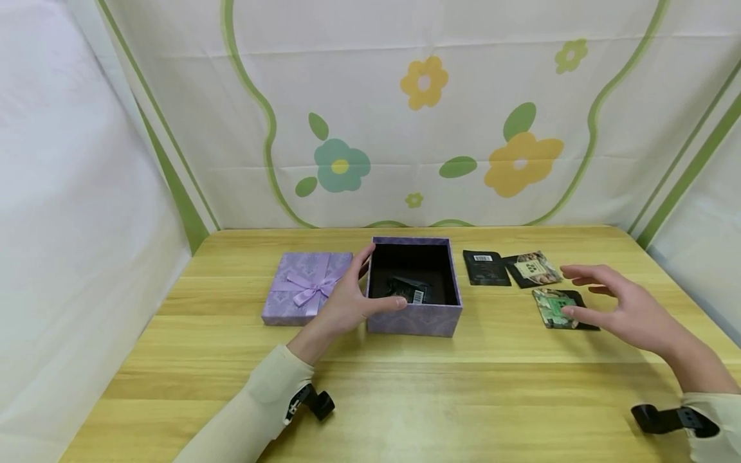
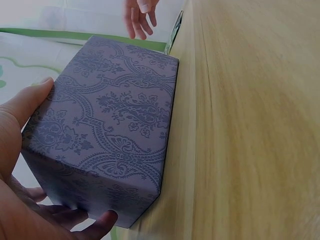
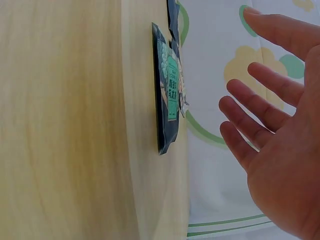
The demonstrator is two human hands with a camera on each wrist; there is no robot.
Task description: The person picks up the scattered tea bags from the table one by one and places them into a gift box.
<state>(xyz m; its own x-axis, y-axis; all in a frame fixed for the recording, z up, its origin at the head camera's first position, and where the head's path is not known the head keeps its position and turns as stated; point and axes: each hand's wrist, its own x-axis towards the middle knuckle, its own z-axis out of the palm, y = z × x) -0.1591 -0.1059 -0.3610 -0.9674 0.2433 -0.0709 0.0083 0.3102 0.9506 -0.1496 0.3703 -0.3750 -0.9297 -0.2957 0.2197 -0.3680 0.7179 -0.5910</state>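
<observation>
A purple patterned gift box stands uncovered on the table, with a black sachet lying inside it. My left hand grips the box's near left corner, thumb over the front rim and fingers along the left side. In the left wrist view, the fingertips touch that side wall. Over at the right, my right hand hovers above a green-labelled tea sachet, fingers spread and holding nothing. The right wrist view shows a gap between this hand and the sachet.
Left of the box lies its purple lid, topped with a ribbon bow. A plain black sachet and a sachet with a pale label lie right of the box, partly overlapping. A flowered curtain hangs behind the wooden table.
</observation>
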